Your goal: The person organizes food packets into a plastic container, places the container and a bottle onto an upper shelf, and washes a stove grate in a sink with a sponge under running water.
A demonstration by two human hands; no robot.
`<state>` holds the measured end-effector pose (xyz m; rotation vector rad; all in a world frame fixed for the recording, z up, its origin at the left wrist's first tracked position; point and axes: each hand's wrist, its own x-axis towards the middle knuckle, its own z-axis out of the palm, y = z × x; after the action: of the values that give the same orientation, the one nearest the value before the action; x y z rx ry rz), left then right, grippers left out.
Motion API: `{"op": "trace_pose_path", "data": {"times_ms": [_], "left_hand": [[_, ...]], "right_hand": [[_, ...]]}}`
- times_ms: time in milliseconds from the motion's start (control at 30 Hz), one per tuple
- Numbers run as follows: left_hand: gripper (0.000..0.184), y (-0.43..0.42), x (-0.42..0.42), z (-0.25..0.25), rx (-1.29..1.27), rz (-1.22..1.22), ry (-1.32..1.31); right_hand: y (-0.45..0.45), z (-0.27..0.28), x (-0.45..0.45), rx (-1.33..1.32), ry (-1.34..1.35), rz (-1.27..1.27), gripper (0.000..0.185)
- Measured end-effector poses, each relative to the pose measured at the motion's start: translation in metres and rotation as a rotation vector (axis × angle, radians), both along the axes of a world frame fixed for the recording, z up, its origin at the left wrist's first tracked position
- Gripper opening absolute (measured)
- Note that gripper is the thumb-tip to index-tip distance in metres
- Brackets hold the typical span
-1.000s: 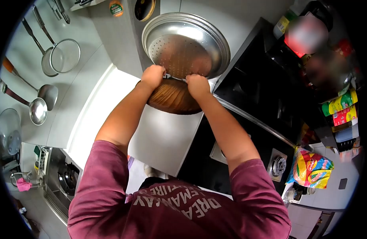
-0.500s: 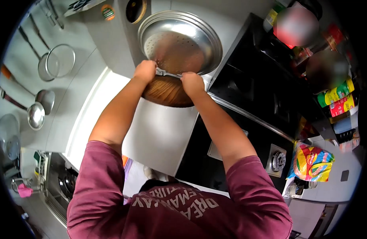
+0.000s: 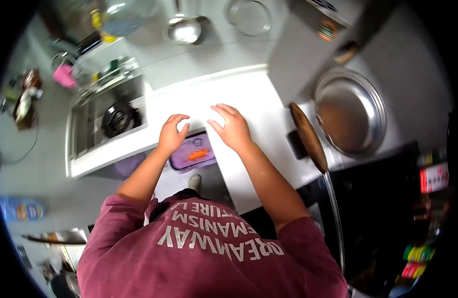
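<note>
My left hand is held at the white counter's front edge, with its thumb and fingers apart and nothing in it. To its right, my right hand is also open and holds nothing; it hovers over the counter corner. Below and between the hands shows a purple-lined container with an orange piece in it, perhaps carrot. Farther right, a shiny steel steamer pan stands by the wall, apart from both hands. Beside it is a round wooden board, seen nearly edge-on.
On the left, a sink holds a black pan-like item. A black stove lies at the lower right. Along the back wall hang a ladle and a round strainer. A pink cloth hangs near the tap.
Both hands have let go of the steel steamer pan's near rim and moved left to the counter edge. My view has turned left, bringing the sink and purple-lined container into clearer sight.
</note>
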<state>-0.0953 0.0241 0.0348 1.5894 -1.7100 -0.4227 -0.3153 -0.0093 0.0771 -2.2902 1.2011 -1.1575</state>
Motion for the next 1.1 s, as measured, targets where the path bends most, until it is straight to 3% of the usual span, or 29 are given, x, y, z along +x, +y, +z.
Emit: {"op": "trace_pose_path", "data": {"times_ms": [300,533,700,900,967,1033,1100], "left_hand": [[0.031,0.112,0.182,0.014,-0.046,0.593,-0.011],[0.035,0.128,0.309,0.0,-0.018,0.792,0.066],[0.039,0.069,0.437,-0.048,-0.024,0.735,0.173],[0.053,-0.062,0.568,-0.085,0.038,0.694,0.176],[0.058,-0.113,0.613,-0.1,0.107,0.686,0.139],[0.066,-0.164,0.66,-0.139,0.028,0.674,-0.081],[0.068,-0.202,0.684,-0.127,0.247,0.696,0.046]], "right_hand": [[-0.01,-0.008,0.184,0.085,0.162,0.482,0.05],[-0.035,-0.033,0.322,0.16,0.173,0.63,0.051],[-0.071,-0.075,0.44,0.292,0.058,0.551,0.045],[-0.108,-0.12,0.563,0.662,-0.053,0.411,0.043],[-0.113,-0.131,0.585,0.764,-0.119,0.366,0.042],[-0.114,-0.136,0.597,0.839,-0.159,0.326,0.041],[-0.116,-0.145,0.607,0.944,-0.18,0.307,0.039]]}}
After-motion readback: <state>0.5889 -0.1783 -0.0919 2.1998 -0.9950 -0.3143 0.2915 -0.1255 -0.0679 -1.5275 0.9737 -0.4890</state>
